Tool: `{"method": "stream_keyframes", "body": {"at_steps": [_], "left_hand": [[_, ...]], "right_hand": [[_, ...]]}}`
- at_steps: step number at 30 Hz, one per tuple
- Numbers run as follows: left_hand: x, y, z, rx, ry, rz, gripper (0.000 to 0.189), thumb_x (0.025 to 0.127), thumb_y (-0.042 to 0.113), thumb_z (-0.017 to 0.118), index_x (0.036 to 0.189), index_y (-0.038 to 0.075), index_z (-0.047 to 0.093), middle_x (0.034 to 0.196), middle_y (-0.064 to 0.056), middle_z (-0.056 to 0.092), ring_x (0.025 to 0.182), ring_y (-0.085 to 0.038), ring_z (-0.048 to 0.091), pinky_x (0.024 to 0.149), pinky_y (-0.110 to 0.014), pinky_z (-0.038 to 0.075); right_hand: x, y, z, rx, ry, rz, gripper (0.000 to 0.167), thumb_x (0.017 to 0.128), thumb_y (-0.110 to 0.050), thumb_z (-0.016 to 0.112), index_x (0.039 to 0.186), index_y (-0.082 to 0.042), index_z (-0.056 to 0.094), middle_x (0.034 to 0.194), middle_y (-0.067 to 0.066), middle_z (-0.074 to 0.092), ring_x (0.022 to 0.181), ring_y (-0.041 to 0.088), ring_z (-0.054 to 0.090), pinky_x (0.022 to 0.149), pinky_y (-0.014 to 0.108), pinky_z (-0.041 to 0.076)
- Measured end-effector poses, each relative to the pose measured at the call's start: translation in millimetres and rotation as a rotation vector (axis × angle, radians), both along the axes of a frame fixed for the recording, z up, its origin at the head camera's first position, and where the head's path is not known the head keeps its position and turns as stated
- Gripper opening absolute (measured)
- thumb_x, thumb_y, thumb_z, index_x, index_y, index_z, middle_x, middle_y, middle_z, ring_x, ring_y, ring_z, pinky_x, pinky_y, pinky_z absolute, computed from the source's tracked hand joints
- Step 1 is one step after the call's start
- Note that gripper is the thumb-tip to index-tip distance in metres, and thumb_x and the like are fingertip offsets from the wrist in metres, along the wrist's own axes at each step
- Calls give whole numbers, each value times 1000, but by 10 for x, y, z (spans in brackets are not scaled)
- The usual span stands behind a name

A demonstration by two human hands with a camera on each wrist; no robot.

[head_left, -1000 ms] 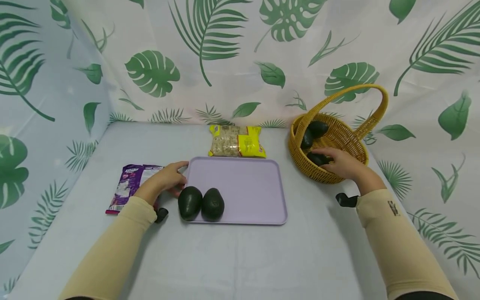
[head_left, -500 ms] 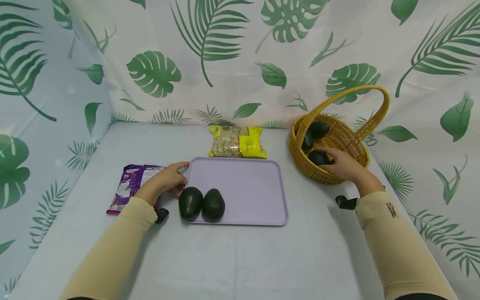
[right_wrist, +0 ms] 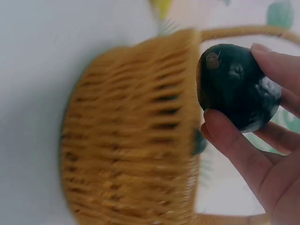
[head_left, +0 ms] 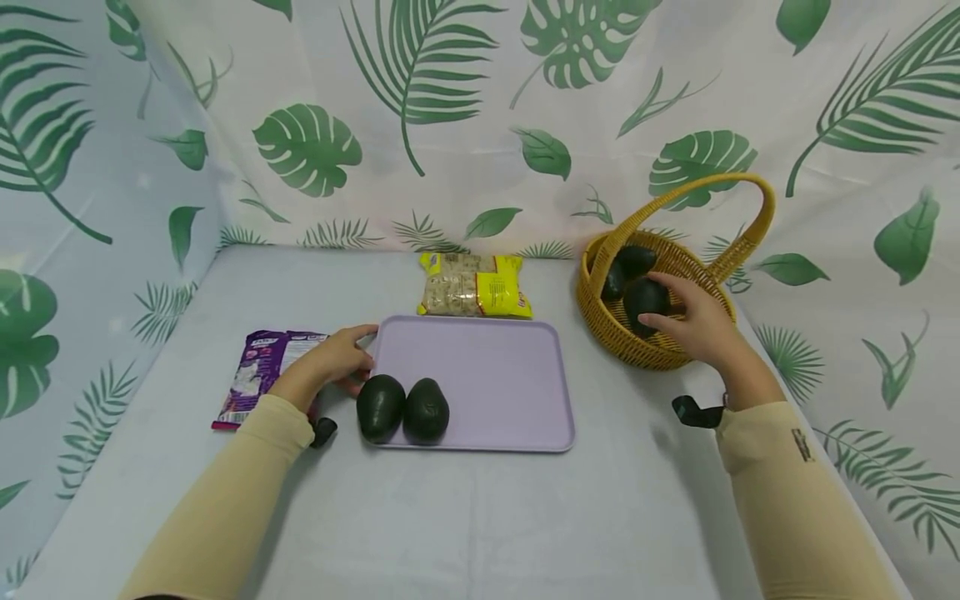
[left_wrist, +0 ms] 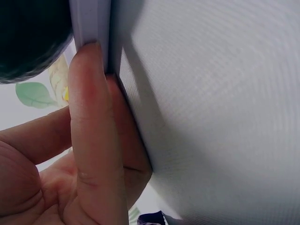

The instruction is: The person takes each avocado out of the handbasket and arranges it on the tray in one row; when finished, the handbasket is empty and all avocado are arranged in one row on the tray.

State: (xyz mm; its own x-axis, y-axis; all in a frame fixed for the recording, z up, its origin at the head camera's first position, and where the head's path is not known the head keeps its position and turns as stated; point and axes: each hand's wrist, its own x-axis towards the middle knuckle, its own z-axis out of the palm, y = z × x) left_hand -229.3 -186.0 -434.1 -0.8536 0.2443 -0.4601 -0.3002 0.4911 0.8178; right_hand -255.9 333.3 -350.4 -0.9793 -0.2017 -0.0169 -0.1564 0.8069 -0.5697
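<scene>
My right hand grips a dark green avocado between thumb and fingers, just above the yellow wicker basket. In the right wrist view the avocado is level with the basket's rim. Two more avocados sit inside at the basket's back left. My left hand touches the left edge of a lilac tray; in the left wrist view the fingertips press against its rim. Two avocados lie side by side at the tray's front left.
Behind the tray lies a yellow bag of oat-like flakes. A purple packet lies left of the tray, partly under the left forearm. The basket's tall handle arches up at the right. A leaf-print cloth hangs behind the table.
My right hand has lifted the avocado up from inside the basket, and it now shows more fully. The left hand and the tray have stayed in place.
</scene>
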Motion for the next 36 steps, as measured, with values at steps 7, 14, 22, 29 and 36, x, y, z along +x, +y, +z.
{"method": "stream_keyframes", "body": {"at_steps": [7,14,22,29,36], "left_hand": [[7,-15,-25,4,5,3,77,89,-9,51,157,5,19,85,-14,56,72,-19,55,53,-34,60],[8,-18,-32,0,3,0,77,89,-8,52,157,5,19,86,-14,56,72,-18,56,54,-34,60],[-4,-25,-43,-9,5,-11,77,90,-6,52,158,6,19,89,-16,57,74,-19,56,55,-35,61],[0,-27,-39,0,3,-13,76,91,-7,52,158,6,18,89,-15,57,74,-19,56,55,-35,61],[9,-7,8,12,10,-22,77,90,-8,52,158,4,17,89,-16,57,74,-19,56,55,-35,60]], "right_hand": [[215,-241,158,-93,110,46,70,91,-23,72,152,-12,39,148,20,40,122,48,51,98,63,47],[438,-648,57,-169,198,175,67,88,-10,75,148,-9,45,143,17,47,122,38,53,97,56,49],[670,-1155,-251,-277,111,240,67,86,-10,76,146,-11,46,141,14,49,111,38,62,82,42,61],[889,-1597,-518,-310,19,292,67,86,-16,78,145,-15,47,142,11,49,108,32,63,80,31,61],[1083,-1945,-709,-324,23,337,66,85,-15,79,143,-8,49,141,16,50,102,29,64,76,26,60]]}}
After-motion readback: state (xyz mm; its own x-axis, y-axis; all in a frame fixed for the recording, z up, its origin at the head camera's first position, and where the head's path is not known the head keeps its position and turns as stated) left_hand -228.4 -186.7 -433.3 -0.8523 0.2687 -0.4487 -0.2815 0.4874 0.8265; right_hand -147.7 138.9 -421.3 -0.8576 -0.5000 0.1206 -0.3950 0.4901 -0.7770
